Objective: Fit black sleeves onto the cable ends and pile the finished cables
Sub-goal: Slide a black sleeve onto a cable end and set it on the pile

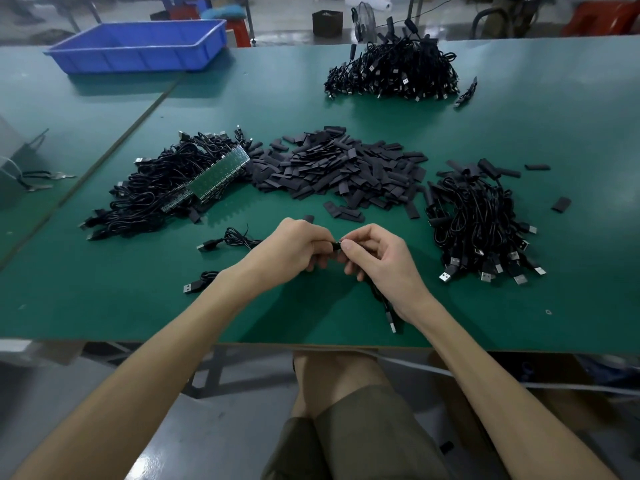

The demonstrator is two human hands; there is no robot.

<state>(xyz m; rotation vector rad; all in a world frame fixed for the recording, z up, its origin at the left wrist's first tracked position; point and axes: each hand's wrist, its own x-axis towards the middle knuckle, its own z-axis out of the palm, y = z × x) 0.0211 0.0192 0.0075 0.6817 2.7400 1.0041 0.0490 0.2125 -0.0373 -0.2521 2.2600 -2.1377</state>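
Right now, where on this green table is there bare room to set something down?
Bare table lies between the bin and the far pile, and at the near left and near right corners. The middle band is crowded: left pile, sleeves, right pile. The left hand and right hand pinch a cable in front.

Curled fingers of the left hand (294, 247) and the right hand (377, 258) cover nearly all of the small black piece (335, 244) pinched between them; whether it is a sleeve or a cable end cannot be told. The cable (384, 306) is hidden under the right palm and shows only below the wrist. A loose cable (199, 284) disappears under the left forearm. Green circuit-board strips (214, 178) lie half buried in the left cable heap (145, 199). The lower edge cuts off both forearms.
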